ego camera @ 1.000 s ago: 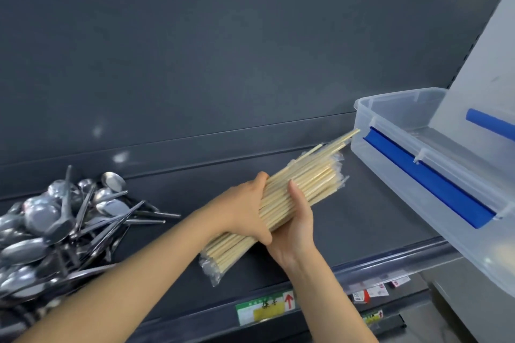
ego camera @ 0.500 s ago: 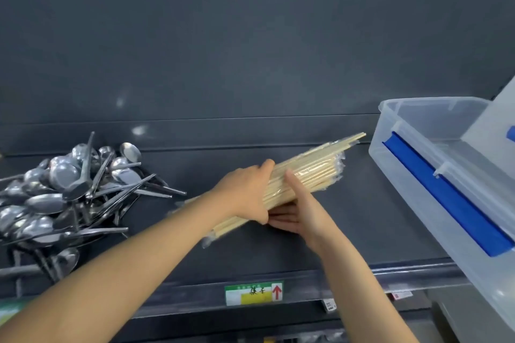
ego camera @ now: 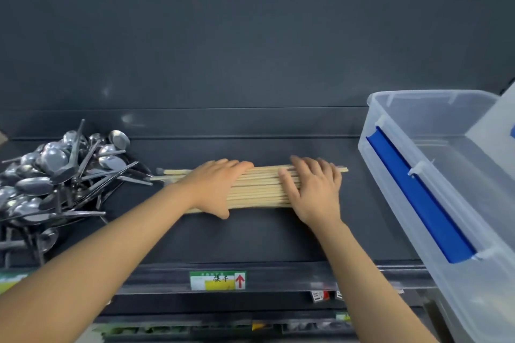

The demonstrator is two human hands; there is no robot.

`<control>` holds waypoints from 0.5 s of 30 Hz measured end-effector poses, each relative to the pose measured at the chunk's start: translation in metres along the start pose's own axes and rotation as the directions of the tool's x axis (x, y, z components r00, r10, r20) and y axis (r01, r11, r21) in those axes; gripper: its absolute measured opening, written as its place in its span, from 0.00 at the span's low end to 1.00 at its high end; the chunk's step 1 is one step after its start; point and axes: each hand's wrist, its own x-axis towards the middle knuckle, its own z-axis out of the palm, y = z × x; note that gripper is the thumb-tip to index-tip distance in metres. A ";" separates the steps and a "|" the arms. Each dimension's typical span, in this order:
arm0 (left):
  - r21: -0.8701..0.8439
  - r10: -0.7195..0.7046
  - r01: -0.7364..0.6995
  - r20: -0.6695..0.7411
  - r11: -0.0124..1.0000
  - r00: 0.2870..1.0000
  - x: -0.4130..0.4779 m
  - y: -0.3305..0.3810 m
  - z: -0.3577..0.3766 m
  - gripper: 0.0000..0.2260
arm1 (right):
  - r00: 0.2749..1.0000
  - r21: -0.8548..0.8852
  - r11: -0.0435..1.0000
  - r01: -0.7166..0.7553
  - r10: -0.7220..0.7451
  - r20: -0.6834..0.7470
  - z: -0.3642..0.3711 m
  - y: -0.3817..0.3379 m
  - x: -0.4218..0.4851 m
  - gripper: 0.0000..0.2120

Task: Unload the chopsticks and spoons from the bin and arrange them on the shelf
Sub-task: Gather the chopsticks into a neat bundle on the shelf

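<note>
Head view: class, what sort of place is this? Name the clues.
Probably a shop: a dark display shelf with a label on its front edge, holding spoons and chopsticks.

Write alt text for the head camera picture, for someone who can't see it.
The person's left hand and right hand rest flat on a bundle of wooden chopsticks lying across a dark shelf. Metal spoons are heaped at the left; a clear plastic bin stands at the right.

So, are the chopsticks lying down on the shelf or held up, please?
Lying flat: the chopsticks rest on the shelf, left hand and right hand pressed flat on top.
</note>
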 end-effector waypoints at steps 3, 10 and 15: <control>-0.014 -0.013 0.013 0.021 1.000 1.000 0.006 -0.008 -0.001 0.45 | 1.000 -0.025 1.000 0.000 0.000 0.018 0.009 0.000 0.004 0.34; -0.033 -0.024 0.022 -0.068 0.999 0.997 0.004 -0.012 0.007 0.48 | 0.994 -0.064 0.998 -0.012 0.019 0.107 0.005 -0.002 0.001 0.35; 0.023 -0.026 0.033 -0.255 0.999 0.967 -0.016 -0.005 0.009 0.54 | 0.976 -0.022 0.998 -0.060 0.064 0.207 -0.002 0.001 -0.004 0.27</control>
